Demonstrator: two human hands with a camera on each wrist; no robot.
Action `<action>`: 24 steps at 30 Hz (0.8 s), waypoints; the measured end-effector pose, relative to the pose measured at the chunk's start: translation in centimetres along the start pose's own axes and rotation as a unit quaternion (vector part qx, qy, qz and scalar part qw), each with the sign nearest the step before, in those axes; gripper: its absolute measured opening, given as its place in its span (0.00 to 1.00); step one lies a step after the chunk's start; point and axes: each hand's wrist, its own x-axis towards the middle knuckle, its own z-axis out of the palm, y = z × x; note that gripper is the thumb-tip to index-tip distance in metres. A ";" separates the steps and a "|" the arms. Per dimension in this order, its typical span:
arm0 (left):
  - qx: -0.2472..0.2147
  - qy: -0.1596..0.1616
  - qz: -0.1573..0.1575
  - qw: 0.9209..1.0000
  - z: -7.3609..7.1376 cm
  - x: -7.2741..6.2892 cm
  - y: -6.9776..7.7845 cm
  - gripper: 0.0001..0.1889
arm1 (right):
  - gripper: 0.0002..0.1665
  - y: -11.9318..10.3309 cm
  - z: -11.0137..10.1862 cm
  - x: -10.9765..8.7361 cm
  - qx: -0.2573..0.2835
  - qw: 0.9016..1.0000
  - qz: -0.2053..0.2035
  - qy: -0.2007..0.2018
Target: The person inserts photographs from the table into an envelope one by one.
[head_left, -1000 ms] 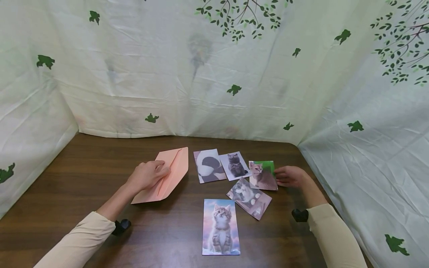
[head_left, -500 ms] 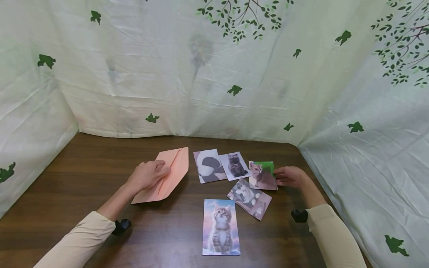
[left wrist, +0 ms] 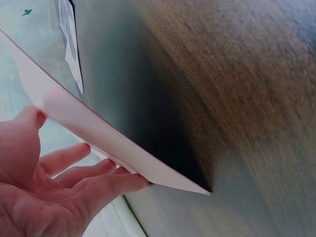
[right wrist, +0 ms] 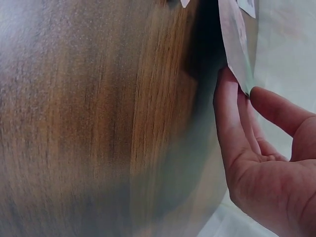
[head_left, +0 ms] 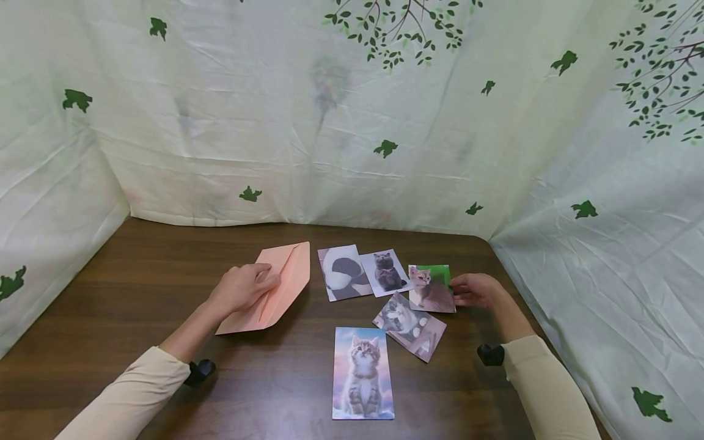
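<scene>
My left hand [head_left: 241,288] grips a peach-pink envelope [head_left: 291,269] on the left of the table, fingertips and thumb at its creased flap side. In the left wrist view the envelope [left wrist: 98,123] stands tilted with one corner near the wood, and a dark shadow lies beside it. At the right, my right hand [head_left: 477,290] holds the right edge of a kitten photo card with a green background [head_left: 431,290]. The right wrist view has its fingers on one side of the card [right wrist: 234,44] and the thumb at its edge.
Close to the held card lie a grey cat card [head_left: 387,272], a pale card with a dark round shape [head_left: 343,272] and a slanted cat card [head_left: 409,327]. A larger kitten picture [head_left: 363,373] lies in front. A leaf-printed curtain [head_left: 352,122] encloses the brown table [head_left: 165,263].
</scene>
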 end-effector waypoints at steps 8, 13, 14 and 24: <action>0.001 -0.002 -0.007 1.000 -0.2 -0.2 0.1 0.30 | 0.22 0.1 -0.2 -0.2 -0.009 1.000 0.003 0.010; 0.015 0.000 -0.010 1.000 -0.1 -0.4 0.4 0.29 | 0.20 0.3 -0.4 -0.3 -0.007 1.000 -0.004 -0.010; 0.016 0.001 -0.009 1.000 -0.1 -0.4 0.4 0.29 | 0.19 0.3 -0.4 -0.4 -0.008 1.000 -0.007 -0.015; 0.015 0.006 -0.009 1.000 -0.1 -0.4 0.2 0.31 | 0.16 0.5 -0.8 -0.6 -0.007 1.000 -0.016 -0.026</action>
